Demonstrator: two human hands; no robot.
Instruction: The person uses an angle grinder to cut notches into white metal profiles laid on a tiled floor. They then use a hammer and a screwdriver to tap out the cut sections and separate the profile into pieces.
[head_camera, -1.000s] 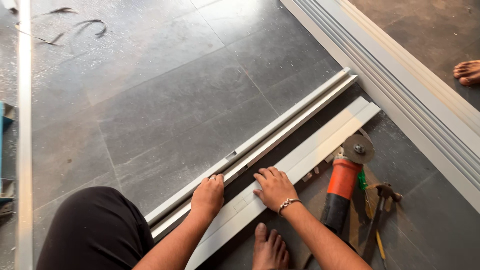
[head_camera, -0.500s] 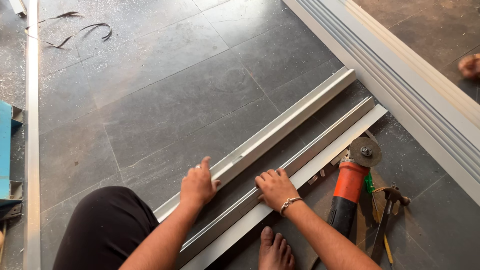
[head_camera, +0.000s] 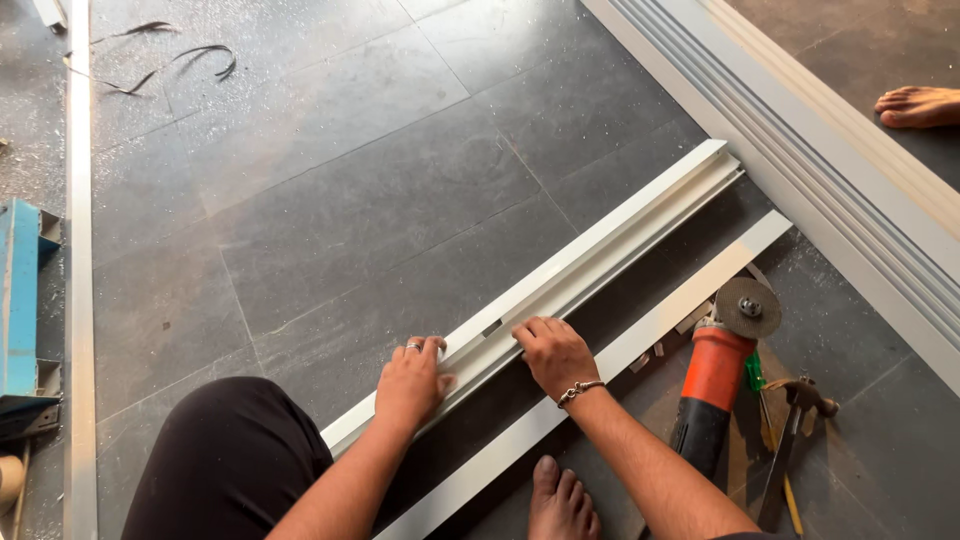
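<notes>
Dark grey floor tiles (head_camera: 380, 200) all round, dusty with filings. Both hands sit on a white aluminium channel (head_camera: 600, 262) lying diagonally from near left to far right: left hand (head_camera: 412, 385) flat with fingers curled over its edge, right hand (head_camera: 553, 352) pressing down, fingers bent. Flat white strip (head_camera: 660, 322) lies just beside it. Orange angle grinder (head_camera: 712, 385) near right, handle partly cut off. Blue thing (head_camera: 20, 300) at left, mostly out of frame.

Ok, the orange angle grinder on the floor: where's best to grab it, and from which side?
Take the angle grinder by its orange body, coming from above. It lies flat on the floor, the disc at its far end, so a grip around the barrel nearer the person keeps clear of the disc.
</notes>
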